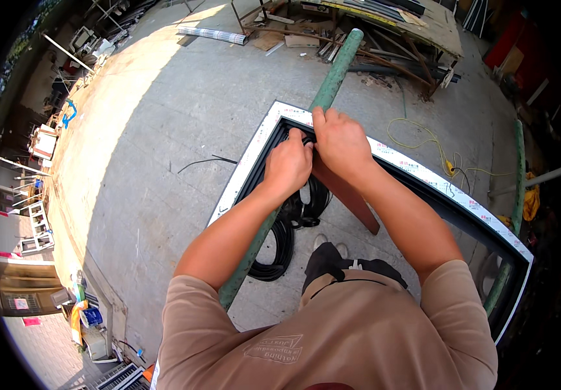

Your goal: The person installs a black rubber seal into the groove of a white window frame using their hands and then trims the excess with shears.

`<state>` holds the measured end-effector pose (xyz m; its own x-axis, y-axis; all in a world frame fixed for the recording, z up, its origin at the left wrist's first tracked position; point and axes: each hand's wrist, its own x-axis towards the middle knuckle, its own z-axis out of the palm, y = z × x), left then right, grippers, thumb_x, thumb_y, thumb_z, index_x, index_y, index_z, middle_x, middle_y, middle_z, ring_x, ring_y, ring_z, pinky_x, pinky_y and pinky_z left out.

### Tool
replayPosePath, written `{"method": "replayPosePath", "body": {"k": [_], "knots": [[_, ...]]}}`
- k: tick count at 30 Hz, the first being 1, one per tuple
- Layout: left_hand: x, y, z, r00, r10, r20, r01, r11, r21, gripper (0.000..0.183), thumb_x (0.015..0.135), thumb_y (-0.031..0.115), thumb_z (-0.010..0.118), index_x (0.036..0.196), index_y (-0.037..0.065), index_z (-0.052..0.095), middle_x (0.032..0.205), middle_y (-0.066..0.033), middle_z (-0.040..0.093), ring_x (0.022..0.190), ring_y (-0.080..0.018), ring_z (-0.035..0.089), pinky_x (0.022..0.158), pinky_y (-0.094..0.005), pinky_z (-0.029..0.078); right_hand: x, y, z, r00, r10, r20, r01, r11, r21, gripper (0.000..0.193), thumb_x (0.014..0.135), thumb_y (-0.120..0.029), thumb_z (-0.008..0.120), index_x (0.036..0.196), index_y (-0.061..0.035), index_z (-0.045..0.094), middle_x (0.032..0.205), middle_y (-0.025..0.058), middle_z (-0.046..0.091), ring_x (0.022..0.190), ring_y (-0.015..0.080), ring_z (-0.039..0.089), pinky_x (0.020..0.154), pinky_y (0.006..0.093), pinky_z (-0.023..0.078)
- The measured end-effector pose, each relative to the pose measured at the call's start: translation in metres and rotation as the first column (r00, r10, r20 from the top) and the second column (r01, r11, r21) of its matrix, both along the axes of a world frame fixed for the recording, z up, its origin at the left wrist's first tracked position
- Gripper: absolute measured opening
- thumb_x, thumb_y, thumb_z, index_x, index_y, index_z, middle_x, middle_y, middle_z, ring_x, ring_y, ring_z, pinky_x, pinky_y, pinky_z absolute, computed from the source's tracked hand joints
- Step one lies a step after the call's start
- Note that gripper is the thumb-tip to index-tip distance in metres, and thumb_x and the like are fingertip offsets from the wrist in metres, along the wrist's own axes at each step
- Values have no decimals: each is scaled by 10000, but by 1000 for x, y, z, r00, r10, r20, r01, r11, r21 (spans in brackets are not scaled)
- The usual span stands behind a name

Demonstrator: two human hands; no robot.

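Note:
A large window frame (417, 164), dark inside with printed white film on its faces, lies across green pipes in front of me. Both my hands meet at its far left inner corner. My left hand (288, 166) is closed, fingertips pressed down at the inner edge beside the dark grooves. Curled against the corner, my right hand (343, 142) has its fingers bent over the inner edge of the film-covered face. Whatever is pinched between the fingers is hidden; something thin and black shows by them. Below, black coiled strip (279, 263) lies on the floor.
A green pipe (339, 68) juts out beyond the frame's corner. A reddish-brown bar (352, 198) slants beneath it. At the back stands a cluttered workbench (440, 29). Yellow cord (433, 136) trails over the floor at right. A wrapped bundle (212, 34) lies farther off.

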<state>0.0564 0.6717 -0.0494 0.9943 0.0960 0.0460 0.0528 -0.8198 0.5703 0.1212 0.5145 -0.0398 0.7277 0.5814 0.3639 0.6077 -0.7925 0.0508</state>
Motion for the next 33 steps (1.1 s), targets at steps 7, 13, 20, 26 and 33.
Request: {"method": "replayPosePath", "body": {"k": [7,13,20,26,33], "knots": [[-3,-1,6,999,-8,-31,8,1000,-2,436,1080,235,698,1383,-58,587,1170,-334,789,1110,-531,757,983,-612,581,-2,1,3,1000,-4,-15,5,1000,27,572,888,-294,833,1347,-11,644,1055,98,732,946,260,783,776,391,642],[0,1,-1,999,-13,-44,14,1000,7,473,1081,246,726,1417,-56,585,1189,-325,787,1109,-459,790,958,-556,599,-1,-2,2,999,-13,-52,14,999,29,634,873,-271,855,1394,16,635,1087,103,723,969,253,775,785,370,639],[-20,20,-24,967,23,-254,-163,823,-545,356,1144,155,675,1412,-53,565,1034,-153,785,881,-194,775,789,-360,611,-3,2,5,1000,-14,-27,14,1000,0,464,941,-241,764,1331,-17,652,1049,73,717,941,223,773,764,358,625],[-64,2,-20,962,27,-270,-211,702,-680,266,1170,133,639,1368,-42,611,1006,-89,779,910,-143,733,859,-307,574,0,1,-2,1000,-9,-6,9,999,50,379,972,-215,721,1296,-30,656,1031,73,713,916,220,766,760,365,621],[-124,-13,-42,931,-121,-344,-224,555,-801,386,1256,366,491,1400,34,626,1093,-59,772,1048,-178,754,952,-397,596,0,2,-8,1000,-14,15,13,998,64,357,988,-217,712,1289,-36,650,1027,73,713,910,225,770,760,366,626]]}}
